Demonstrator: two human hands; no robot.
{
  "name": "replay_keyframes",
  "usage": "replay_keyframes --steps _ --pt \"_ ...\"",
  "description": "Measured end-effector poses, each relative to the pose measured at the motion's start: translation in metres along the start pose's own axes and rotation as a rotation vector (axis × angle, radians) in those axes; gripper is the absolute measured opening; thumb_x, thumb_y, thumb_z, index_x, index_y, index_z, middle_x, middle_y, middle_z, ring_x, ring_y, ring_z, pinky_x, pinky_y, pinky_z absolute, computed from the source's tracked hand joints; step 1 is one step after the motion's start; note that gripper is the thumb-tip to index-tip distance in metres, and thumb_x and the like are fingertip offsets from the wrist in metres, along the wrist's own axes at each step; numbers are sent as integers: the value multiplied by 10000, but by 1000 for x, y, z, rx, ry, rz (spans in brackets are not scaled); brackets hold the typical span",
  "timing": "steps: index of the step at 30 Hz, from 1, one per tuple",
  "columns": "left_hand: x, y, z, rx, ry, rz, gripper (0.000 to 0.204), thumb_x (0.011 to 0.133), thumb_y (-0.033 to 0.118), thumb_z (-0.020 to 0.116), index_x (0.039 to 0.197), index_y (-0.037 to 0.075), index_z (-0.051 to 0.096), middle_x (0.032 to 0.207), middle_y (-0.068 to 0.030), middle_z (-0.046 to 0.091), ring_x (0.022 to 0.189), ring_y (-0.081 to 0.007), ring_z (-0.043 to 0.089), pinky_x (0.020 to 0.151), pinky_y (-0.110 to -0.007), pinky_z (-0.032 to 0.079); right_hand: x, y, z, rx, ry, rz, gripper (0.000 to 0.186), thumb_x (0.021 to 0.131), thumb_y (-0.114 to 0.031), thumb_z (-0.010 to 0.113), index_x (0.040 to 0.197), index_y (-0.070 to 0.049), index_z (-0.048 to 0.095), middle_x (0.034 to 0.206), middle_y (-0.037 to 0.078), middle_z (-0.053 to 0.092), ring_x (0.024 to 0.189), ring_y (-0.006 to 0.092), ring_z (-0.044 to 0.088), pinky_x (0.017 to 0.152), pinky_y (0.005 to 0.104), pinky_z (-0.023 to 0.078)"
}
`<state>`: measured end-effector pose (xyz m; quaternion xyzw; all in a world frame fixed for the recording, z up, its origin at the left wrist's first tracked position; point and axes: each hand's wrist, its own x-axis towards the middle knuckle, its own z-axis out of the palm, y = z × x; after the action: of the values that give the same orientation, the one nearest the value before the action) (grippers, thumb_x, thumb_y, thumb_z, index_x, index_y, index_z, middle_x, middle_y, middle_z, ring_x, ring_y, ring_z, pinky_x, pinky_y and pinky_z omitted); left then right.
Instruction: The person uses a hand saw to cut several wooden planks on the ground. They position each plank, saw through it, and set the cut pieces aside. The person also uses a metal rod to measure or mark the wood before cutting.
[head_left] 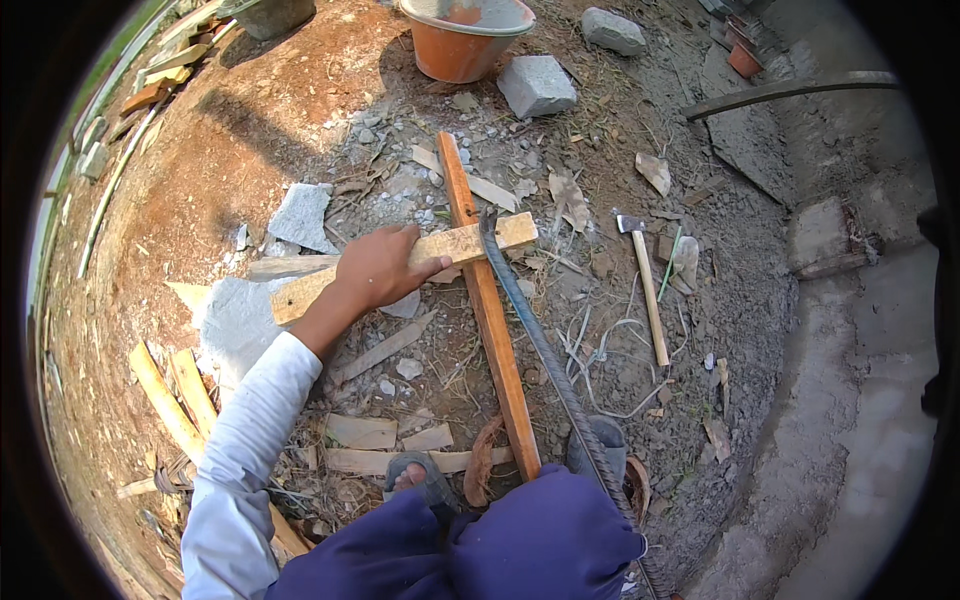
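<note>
My left hand presses down on a pale wooden plank that lies crosswise over a long orange-brown wooden strip. A ribbed steel bar with a hooked end runs from my lap up to the plank's right end, where its hook rests at the plank. My right hand is hidden below my knees. My feet in grey sandals sit at the strip's near end.
A hatchet lies on the dirt to the right. An orange bucket and grey stone blocks stand at the back. Wood scraps and stone chips lie at left. A concrete curb curves along the right.
</note>
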<state>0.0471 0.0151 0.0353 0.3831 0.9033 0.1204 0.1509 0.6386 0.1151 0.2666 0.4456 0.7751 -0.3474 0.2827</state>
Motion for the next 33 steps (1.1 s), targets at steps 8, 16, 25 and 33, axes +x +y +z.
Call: replay_keyframes --steps 8,16,25,33 --pt "14 6 -6 -16 -77 -26 648 1019 602 502 922 -18 664 917 -290 714 917 -480 693 837 -566 527 18 55 57 -114 -53 114 377 1078 -261 476 972 75 608 803 353 641 782 551 639 675 578 486" --pt "16 -1 -8 -60 -157 -40 679 1024 608 479 984 -38 686 945 -300 716 970 -474 698 884 -555 539 96 107 131 -31 -57 60 516 1084 -405 451 1026 76 629 837 363 656 805 559 644 701 593 496" --pt "57 21 -15 -103 -95 217 510 1047 464 535 1257 14 650 1216 -234 677 1122 -428 658 957 -517 525 138 157 143 125 2 -85 438 1039 -361 541 983 57 658 864 333 673 806 527 643 704 553 506" --pt "39 10 6 -127 -62 236 616 1067 457 490 1510 34 427 1289 -258 610 1176 -439 624 986 -522 512 149 150 148 125 -9 57 366 941 -311 625 965 52 672 828 315 675 784 476 669 717 557 512"
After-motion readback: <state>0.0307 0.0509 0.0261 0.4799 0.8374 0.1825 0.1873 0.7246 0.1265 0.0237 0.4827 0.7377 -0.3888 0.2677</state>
